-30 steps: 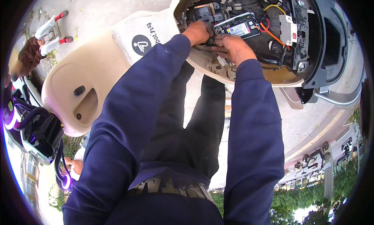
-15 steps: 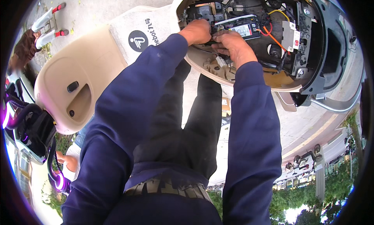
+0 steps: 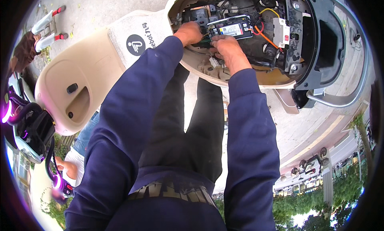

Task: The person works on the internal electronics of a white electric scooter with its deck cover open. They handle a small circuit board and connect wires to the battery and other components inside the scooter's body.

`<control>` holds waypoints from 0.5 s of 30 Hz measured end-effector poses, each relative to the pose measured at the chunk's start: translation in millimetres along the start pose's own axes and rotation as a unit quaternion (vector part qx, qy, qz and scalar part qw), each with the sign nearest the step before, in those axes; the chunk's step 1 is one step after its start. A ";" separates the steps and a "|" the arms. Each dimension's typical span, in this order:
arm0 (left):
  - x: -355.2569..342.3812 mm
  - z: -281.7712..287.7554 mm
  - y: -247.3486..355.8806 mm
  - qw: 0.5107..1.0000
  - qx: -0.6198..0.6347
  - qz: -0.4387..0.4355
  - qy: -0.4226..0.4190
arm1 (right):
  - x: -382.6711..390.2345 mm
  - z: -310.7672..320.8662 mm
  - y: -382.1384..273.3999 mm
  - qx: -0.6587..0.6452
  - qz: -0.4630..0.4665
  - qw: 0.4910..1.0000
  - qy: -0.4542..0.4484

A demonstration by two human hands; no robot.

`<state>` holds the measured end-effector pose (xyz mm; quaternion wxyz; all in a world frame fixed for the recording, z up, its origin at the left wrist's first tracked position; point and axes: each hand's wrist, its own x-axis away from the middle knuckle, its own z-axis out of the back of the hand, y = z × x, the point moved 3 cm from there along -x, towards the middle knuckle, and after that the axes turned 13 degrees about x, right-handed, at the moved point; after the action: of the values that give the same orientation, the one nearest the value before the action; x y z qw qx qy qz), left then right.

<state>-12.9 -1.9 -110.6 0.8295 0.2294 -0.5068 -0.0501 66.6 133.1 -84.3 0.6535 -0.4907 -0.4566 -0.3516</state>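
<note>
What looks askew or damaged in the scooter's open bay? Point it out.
The labelled black electronic module looks slightly askew, not parallel to the bay's near rim. No damage shows, though the left hand and right hand hide some parts.

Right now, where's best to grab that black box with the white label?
I'd reach from above and pinch the black box by its long edges, probably away from the right end: its broad labelled face is turned up, and a red wire curves at that end.
</note>
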 end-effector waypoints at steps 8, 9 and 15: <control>-16.7 -7.5 -11.6 0.991 0.100 -0.067 -0.058 | -27.8 57.9 -16.2 0.305 0.098 0.945 -0.060; -14.5 -7.7 -12.0 0.980 0.191 0.004 -0.056 | -24.9 55.7 -26.5 0.314 0.095 0.942 -0.069; -12.4 -10.3 -15.5 0.928 0.353 0.102 -0.059 | -25.7 35.2 -42.0 0.149 0.048 0.983 -0.098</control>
<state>-7.6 -8.4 -131.3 0.6642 0.4508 -0.5606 0.2033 11.0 155.8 -91.5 0.6877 -0.4410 -0.5417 -0.1978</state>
